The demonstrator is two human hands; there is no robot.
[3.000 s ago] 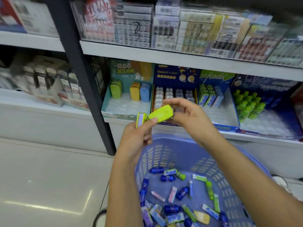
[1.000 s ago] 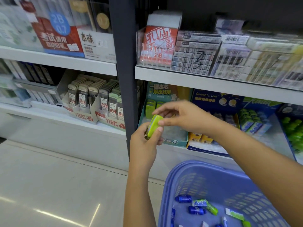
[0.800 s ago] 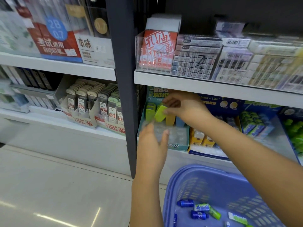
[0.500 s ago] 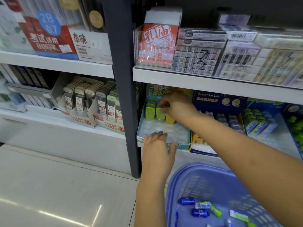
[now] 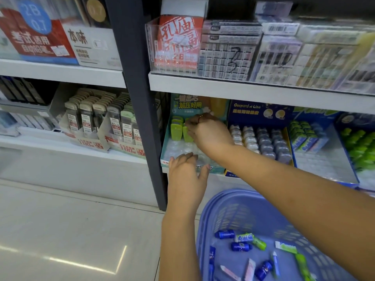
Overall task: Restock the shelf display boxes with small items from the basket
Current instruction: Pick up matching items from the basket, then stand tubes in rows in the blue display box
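Head view: R hand (image 5: 210, 133) reaches into teal display box (image 5: 164, 147), fingers pinching green item (image 5: 187, 136) in box's back row. L hand (image 5: 185, 172) lies flat, fingers straight on box's front edge. Bare tray slots (image 5: 182, 148) btwn hands. Basket (image 5: 205, 220) sits below box.

Bright even overhead light, floor (image 5: 71, 240) glare, blurred right edge, wide-angle bowing.

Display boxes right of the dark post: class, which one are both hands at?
The teal box, directly beside the post: the right hand grips a lime-green item in it, the left hand rests on its front. Neighbours are blue.
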